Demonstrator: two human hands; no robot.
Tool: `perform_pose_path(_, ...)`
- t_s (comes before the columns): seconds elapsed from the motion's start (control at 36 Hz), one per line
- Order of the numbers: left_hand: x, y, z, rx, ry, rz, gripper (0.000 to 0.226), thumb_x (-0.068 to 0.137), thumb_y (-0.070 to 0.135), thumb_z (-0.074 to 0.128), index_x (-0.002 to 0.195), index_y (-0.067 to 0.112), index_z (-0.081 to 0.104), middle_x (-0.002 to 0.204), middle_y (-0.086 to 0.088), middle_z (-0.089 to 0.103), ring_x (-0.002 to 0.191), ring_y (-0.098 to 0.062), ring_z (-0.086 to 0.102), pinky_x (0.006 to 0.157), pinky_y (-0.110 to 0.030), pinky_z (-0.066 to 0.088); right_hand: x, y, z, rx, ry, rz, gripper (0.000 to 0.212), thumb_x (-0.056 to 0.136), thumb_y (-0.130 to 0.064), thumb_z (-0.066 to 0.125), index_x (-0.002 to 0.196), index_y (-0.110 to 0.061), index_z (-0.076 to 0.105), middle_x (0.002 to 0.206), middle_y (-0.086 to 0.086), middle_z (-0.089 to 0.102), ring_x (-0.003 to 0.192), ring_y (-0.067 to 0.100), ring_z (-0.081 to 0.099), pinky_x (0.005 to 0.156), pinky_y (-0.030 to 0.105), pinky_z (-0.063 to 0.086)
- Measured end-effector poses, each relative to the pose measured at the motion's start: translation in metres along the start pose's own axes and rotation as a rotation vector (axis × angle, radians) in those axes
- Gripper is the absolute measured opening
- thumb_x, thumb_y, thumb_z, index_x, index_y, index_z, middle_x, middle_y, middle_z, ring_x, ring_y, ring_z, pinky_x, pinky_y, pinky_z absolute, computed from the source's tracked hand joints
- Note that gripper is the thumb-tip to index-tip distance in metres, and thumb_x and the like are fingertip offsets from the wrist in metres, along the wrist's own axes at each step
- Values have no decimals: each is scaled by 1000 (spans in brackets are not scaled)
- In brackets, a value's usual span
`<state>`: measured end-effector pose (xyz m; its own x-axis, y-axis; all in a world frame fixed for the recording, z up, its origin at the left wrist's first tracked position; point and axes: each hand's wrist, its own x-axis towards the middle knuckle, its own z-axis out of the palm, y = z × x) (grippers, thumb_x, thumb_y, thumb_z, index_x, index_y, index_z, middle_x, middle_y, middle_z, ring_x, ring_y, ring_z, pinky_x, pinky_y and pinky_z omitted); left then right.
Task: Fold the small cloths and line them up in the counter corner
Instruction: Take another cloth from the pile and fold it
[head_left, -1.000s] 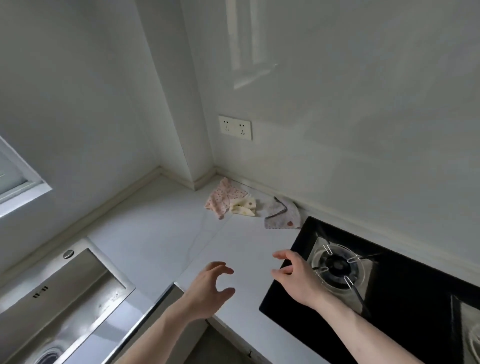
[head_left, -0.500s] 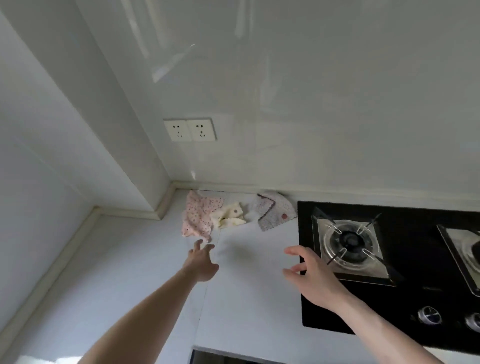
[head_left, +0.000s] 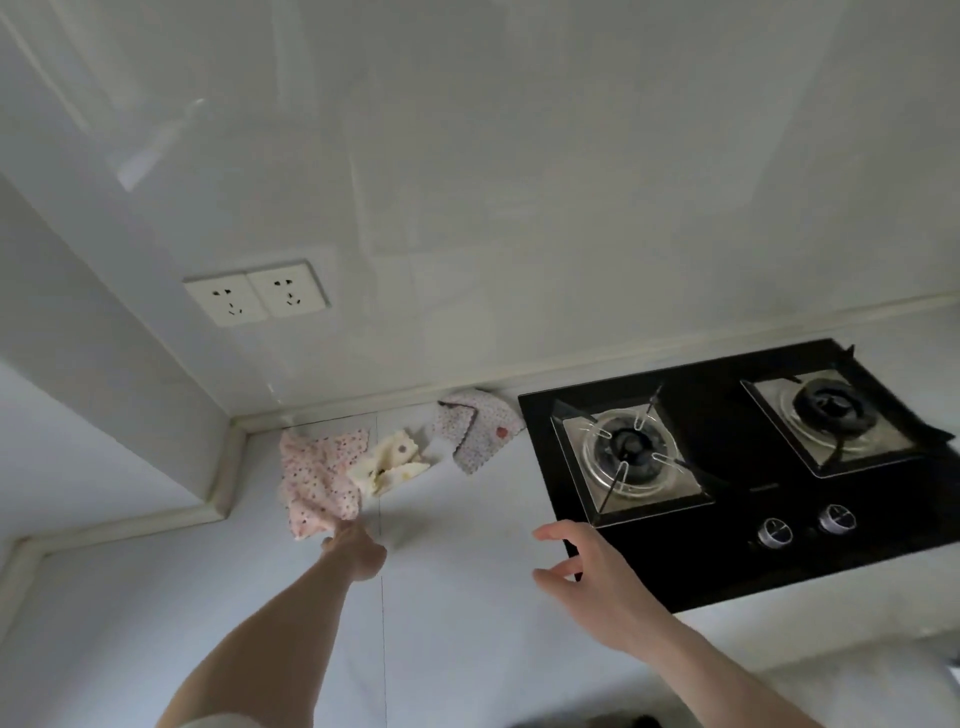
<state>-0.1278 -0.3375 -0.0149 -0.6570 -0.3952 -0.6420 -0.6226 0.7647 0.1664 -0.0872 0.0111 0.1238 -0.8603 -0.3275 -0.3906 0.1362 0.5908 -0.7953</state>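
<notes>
1. Three small cloths lie crumpled near the far-left corner of the bench (head_left: 156, 597), close to the back wall.
2. The pink dotted cloth (head_left: 317, 478) sits nearest the corner; the pale yellow cloth (head_left: 387, 462) touches its right edge; the grey dotted cloth (head_left: 475, 431) lies a little further right, against the back edge and just beside the hob.
3. The left hand (head_left: 356, 553) reaches out to the near edge of the pink dotted cloth, its fingertips at the fabric. The fingers are hidden behind the hand, so whether this grip has closed on the cloth cannot be told.
4. The right hand (head_left: 597, 582) hovers above the bench by the hob's near-left corner; its grip is released, fingers spread and loosely bent, holding nothing.
5. The black hob (head_left: 727, 561) is set in the right part of the bench, with two burners and two knobs (head_left: 805, 525) along its front.
6. A double wall socket (head_left: 257, 293) is on the back wall above the corner.
</notes>
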Motion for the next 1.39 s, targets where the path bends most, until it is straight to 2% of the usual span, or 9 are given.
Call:
perform_pose_path(0.14, -16, -19, -14, -206, 86, -26, 50, 98, 17, 42, 146, 3, 45, 139, -18, 54, 123, -32, 56, 99, -38, 50, 2, -7, 16, 31, -8, 1, 33, 95, -35, 63, 126, -43, 53, 130, -25, 49, 99, -11, 58, 78, 11, 48)
perform_pose_path(0.28, -67, -40, -48, -878, 131, 24, 34, 98, -4, 39, 113, 5, 68, 122, -9, 59, 111, -25, 53, 99, -36, 43, 3, -16, 32, 79, -30, 6, 31, 94, -29, 66, 120, -41, 57, 123, -16, 56, 91, -10, 60, 64, 8, 46)
perform_pose_path(0.5, -172, -57, -115, -1577, 67, 336, 41, 101, -5, 36, 131, 6, 62, 129, 3, 69, 126, -12, 57, 109, -41, 40, 10, -37, 60, 53, -105, -34, 33, 95, -29, 64, 126, -35, 56, 121, -14, 59, 89, -5, 62, 62, 8, 43)
perform_pose_path(0.81, -272, -20, -90, -1636, -159, 542, 55, 79, -2, 59, 134, 1, 60, 134, -13, 65, 131, -23, 58, 116, -42, 36, -4, -73, 88, -8, -268, -215, 37, 84, -41, 72, 118, -41, 57, 121, -25, 58, 99, -6, 63, 78, 16, 55)
perform_pose_path(0.94, -288, 4, -67, -1651, -302, 554, 57, 80, 2, 59, 137, 0, 58, 137, -17, 63, 133, -22, 56, 118, -44, 34, -7, -66, 93, 26, -163, -240, 50, 76, -47, 79, 119, -39, 55, 121, -22, 59, 108, -3, 58, 94, 26, 53)
perform_pose_path(1.06, -296, 17, -60, -1619, -360, 581, 56, 81, 1, 58, 137, 1, 58, 138, -16, 62, 135, -21, 54, 117, -45, 36, -9, -64, 88, 45, -44, -308, 25, 82, -38, 78, 98, -52, 64, 110, -37, 64, 103, -10, 61, 87, 12, 49)
perform_pose_path(1.14, -297, 21, -57, -1583, -404, 595, 52, 89, -4, 51, 141, 1, 55, 142, -15, 59, 138, -22, 51, 118, -47, 34, -7, -53, 84, 56, 60, -266, 7, 87, -44, 71, 89, -49, 68, 98, -30, 70, 95, -8, 65, 83, 18, 52)
perform_pose_path(1.25, -293, 21, -56, -1560, -442, 587, 51, 92, -7, 46, 142, 0, 52, 144, -13, 58, 139, -22, 50, 118, -48, 33, -3, -37, 78, 89, 145, -203, 34, 83, -65, 62, 79, -33, 70, 84, -19, 74, 86, -2, 69, 78, 23, 54)
perform_pose_path(1.39, -286, 16, -55, -1635, -451, 551, 48, 91, -12, 44, 136, -3, 59, 143, -16, 58, 136, -25, 54, 117, -48, 35, -6, -21, 64, 29, 85, -179, 12, 87, -43, 74, 93, -37, 65, 98, -26, 69, 96, -6, 64, 80, 14, 48)
